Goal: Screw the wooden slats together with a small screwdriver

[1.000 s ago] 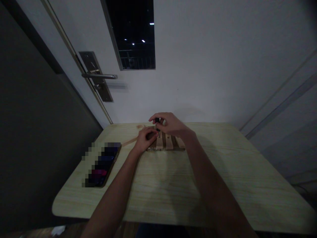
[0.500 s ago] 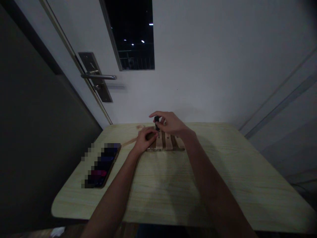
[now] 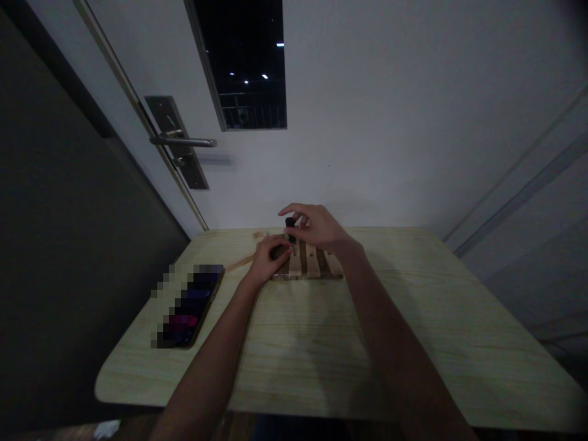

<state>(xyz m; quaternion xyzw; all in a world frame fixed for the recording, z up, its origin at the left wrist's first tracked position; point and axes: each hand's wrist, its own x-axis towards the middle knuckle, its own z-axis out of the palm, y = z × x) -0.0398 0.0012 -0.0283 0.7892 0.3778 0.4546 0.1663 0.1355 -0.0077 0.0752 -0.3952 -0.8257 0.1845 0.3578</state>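
Note:
Upright over a brown wooden board [image 3: 323, 275] stands a short black-handled screwdriver [image 3: 290, 223], with its lower end at the leftmost light wood strip [image 3: 295, 266]. My right hand [image 3: 319, 225] grips the handle between thumb and fingers, its index finger stretched out above the top. Beside the screwdriver's lower end, my left hand [image 3: 269, 260] rests on the board's left side with thumb and fingertips pinched together. What that pinch holds is too small to make out. More light strips [image 3: 313, 262] with dark screw-like dots lie across the board to the right.
A phone [image 3: 195, 306], partly pixelated, lies at the left of the pale wood table [image 3: 294, 361]. A thin wood strip [image 3: 239, 263] and a small curled piece [image 3: 260, 235] lie left of the board. Behind the table stands a white door with a metal handle [image 3: 184, 142].
My right hand has shifted slightly around the handle, its fingers raised a little. The screwdriver handle tilts slightly further left and sits a touch lower. My left hand has stayed in place.

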